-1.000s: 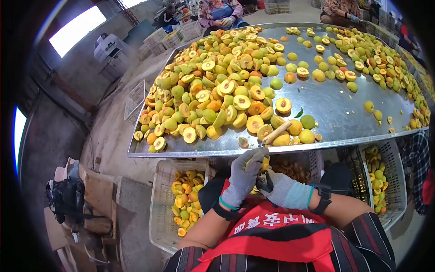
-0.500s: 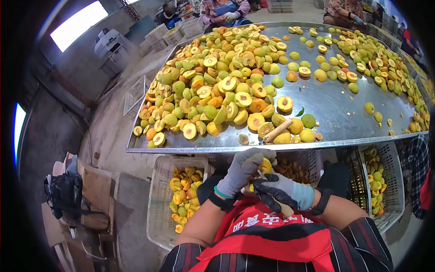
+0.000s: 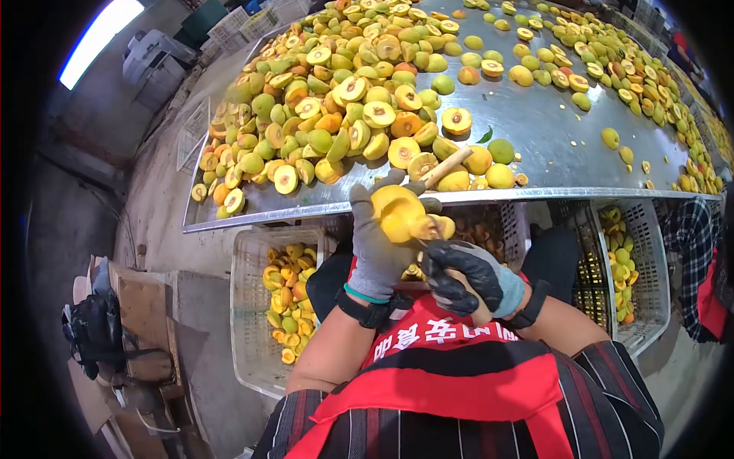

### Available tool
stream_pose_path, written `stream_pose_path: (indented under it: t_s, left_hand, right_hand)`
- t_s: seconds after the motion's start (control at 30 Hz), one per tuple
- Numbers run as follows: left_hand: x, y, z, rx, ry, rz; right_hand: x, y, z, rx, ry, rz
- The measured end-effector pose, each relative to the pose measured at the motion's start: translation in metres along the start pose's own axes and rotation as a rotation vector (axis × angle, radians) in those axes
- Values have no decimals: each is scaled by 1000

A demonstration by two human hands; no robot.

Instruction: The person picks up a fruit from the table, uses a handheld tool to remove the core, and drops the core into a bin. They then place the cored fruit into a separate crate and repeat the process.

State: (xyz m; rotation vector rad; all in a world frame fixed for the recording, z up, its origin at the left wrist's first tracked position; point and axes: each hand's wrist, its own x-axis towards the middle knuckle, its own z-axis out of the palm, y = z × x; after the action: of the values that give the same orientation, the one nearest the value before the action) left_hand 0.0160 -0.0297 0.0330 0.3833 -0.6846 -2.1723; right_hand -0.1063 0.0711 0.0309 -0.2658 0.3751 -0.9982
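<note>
My left hand, in a grey glove with dark fingers, cups a yellow peach half whose hollowed side faces up. A chunk of pit and flesh is at the peach's right edge, by my right hand. My right hand, gloved the same way, is closed around a wooden-handled pitting tool. Its handle end sticks out below the fist, and the tip is mostly hidden by the fruit. Just beyond, another wooden handle lies among peaches on the metal table.
A heap of cut peaches covers the table's left side, with more along the right. Beneath the front edge stand a crate of peach halves, a crate of brownish pieces and another peach crate. Cardboard boxes stand left.
My hands have shifted slightly apart, and the left has turned to show the peach's hollow. The pit chunk now shows at its edge. The view has tilted down.
</note>
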Motion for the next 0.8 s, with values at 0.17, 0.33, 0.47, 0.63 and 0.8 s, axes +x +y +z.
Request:
stream_pose_path:
  t_s: [0.17,0.33,0.47,0.63,0.8]
  left_hand:
    - [-1,14,-25,251,125,102]
    - [-42,72,-60,603,206,209]
    - [-68,139,-92,1534,445,146]
    - [13,139,-97,1756,358,228]
    - [108,109,-132,2213,329,8]
  right_hand:
    - [-4,0,-34,-19,233,20]
    - [-13,-3,-65,124,317,76]
    - [-23,-4,-69,50,214,105]
    - [-13,4,-61,-72,303,34]
    - [-20,4,-55,-180,374,-5]
